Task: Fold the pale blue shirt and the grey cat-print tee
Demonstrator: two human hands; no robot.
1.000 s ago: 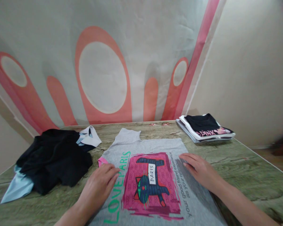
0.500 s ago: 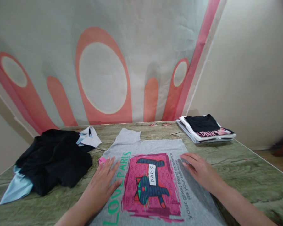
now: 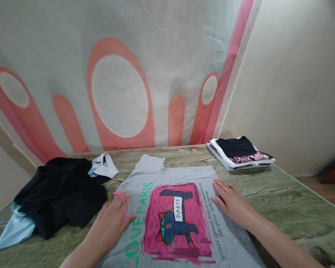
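A grey T-shirt (image 3: 184, 175) lies spread flat on the table, with a pink square print of a blue cat and green "LOVE PARIS" lettering. My left hand (image 3: 111, 219) rests flat on the shirt's left edge, fingers apart, over the pink collar trim. My right hand (image 3: 230, 201) lies flat on the shirt's right side, fingers stretched out beside the grey text. Neither hand holds anything.
A heap of black and pale blue clothes (image 3: 56, 193) sits at the left of the green wood-grain table (image 3: 281, 201). A stack of folded shirts (image 3: 240, 152), black one on top, lies at the far right. A wall with orange shapes stands behind.
My left hand has slid leftward to the shirt's left edge and opened flat. My right hand has stayed on the right side, shifted slightly. The view has dipped a little.
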